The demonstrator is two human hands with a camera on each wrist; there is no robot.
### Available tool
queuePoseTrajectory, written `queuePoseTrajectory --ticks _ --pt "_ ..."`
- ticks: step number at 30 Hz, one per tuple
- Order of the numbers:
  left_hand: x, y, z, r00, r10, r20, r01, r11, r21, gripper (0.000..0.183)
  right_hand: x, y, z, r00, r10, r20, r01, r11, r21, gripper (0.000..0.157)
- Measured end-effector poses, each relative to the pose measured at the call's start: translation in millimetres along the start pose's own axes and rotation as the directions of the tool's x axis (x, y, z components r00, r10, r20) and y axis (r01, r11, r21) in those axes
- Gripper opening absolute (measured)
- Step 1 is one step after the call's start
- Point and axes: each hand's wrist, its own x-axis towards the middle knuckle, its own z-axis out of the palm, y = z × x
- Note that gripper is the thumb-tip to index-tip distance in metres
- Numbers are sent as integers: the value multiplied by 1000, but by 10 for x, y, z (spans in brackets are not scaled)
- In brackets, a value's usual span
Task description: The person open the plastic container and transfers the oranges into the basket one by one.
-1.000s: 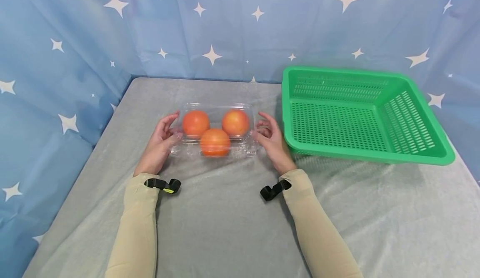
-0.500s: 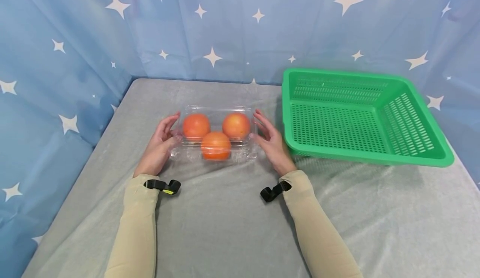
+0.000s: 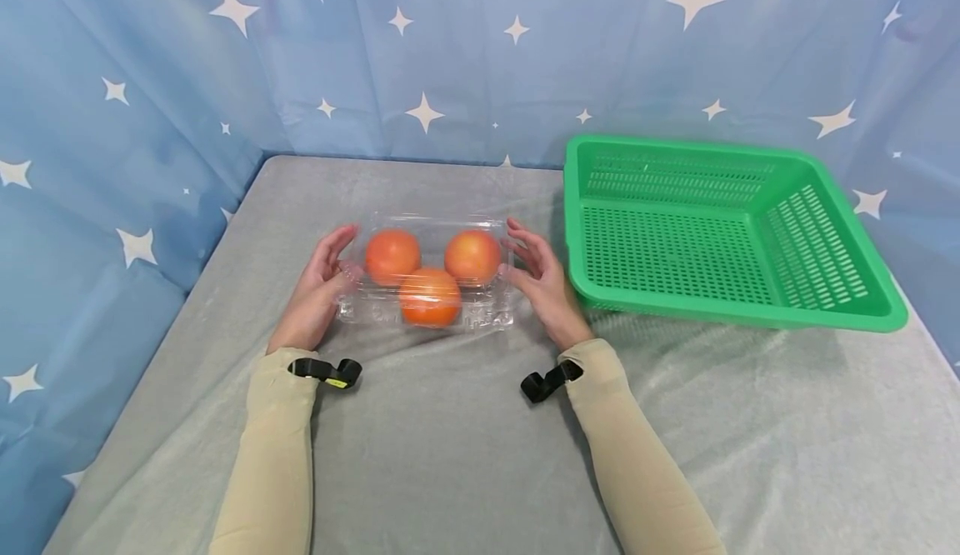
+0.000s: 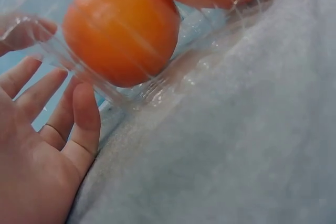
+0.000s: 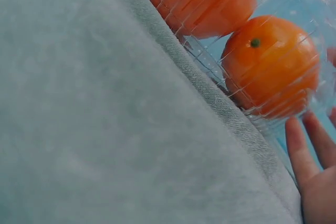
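Note:
A clear plastic clamshell box with three orange, round fruits lies across the grey cloth, one fruit in front of the other two. My left hand holds the box's left end, its thumb at the front corner. On the opposite end, my right hand holds the box between thumb and fingers. A close orange fruit shows through the plastic in the left wrist view, fingertips beside the wall. In the right wrist view, a green stem spot marks a fruit; only part of the hand shows.
A green perforated plastic basket stands right of the box, close to my right hand. Grey cloth covers the table. Blue curtain with white stars hangs behind and at the left.
The box and its fruits have shifted slightly toward me. My right forefinger has come in closer to the box's right end, while my left hand stays almost where it was.

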Motion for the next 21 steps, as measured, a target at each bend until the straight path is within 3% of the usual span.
queuePoseTrajectory --ticks 7,14,21 --pt "-1 -4 -5 1000 -18 -19 18 1000 20 62 6 0 8 1000 3 -24 -2 999 36 38" --pt "8 0 16 994 -69 -79 80 986 144 58 11 -14 7 999 24 -39 -23 1000 13 24" --pt "32 -27 22 999 4 -45 2 990 140 62 1 -37 1 998 52 -33 -53 998 -38 14"
